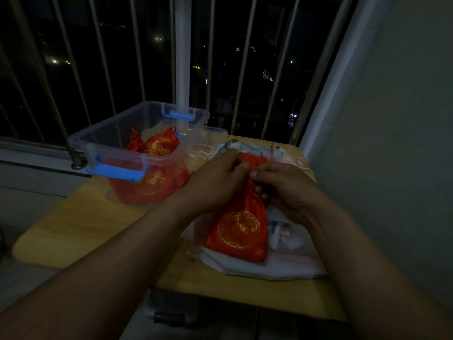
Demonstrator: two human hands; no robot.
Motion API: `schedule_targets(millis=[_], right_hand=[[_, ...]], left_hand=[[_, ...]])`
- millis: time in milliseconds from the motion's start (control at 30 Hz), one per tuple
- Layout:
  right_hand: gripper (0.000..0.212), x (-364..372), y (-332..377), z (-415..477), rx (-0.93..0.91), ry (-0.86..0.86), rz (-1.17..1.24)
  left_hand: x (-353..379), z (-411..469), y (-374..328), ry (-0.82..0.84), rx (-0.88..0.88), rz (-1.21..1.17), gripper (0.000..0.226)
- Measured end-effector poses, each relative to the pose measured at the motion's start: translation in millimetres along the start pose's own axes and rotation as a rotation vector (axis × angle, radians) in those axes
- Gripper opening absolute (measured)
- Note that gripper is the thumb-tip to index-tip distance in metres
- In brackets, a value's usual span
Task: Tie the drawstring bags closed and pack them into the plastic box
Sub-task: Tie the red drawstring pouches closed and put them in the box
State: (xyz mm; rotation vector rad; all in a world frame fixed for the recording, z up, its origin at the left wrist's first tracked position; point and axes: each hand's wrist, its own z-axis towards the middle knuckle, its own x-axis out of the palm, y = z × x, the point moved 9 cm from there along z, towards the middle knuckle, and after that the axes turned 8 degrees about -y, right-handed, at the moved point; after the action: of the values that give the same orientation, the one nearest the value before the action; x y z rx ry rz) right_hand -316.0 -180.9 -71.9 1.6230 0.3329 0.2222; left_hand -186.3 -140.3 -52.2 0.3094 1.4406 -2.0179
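Red drawstring bag (239, 229) hangs near the surface's (85, 217) right edge, neck pinched by left grip (215, 182) and right grip (291, 192). Best to draw both cords evenly, cinch snug, knot, then carry to the plastic box (110, 143) at the far-left corner.
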Motion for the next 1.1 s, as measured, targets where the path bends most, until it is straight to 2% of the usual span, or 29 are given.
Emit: schedule_targets(millis=[200, 433, 767, 967, 1100], right_hand=[[0.005, -7, 1, 3, -0.048, -0.035, -0.059], [0.004, -10, 5, 4, -0.097, -0.038, -0.105], [0.007, -7, 9, 1, -0.130, 0.029, -0.144], [0.008, -6, 12, -2, -0.163, 0.074, -0.164], [0.009, -6, 20, -4, -0.259, 0.030, -0.249]], left_hand=[[4, 0, 0, 0.076, 0.001, 0.008, 0.017], [5, -2, 11, 0.160, -0.184, -0.271, 0.022], [2, -2, 10, 0.193, -0.073, -0.281, 0.006], [3, -3, 7, 0.195, -0.013, -0.258, 0.011], [4, -3, 11, 0.185, -0.010, -0.159, 0.012]])
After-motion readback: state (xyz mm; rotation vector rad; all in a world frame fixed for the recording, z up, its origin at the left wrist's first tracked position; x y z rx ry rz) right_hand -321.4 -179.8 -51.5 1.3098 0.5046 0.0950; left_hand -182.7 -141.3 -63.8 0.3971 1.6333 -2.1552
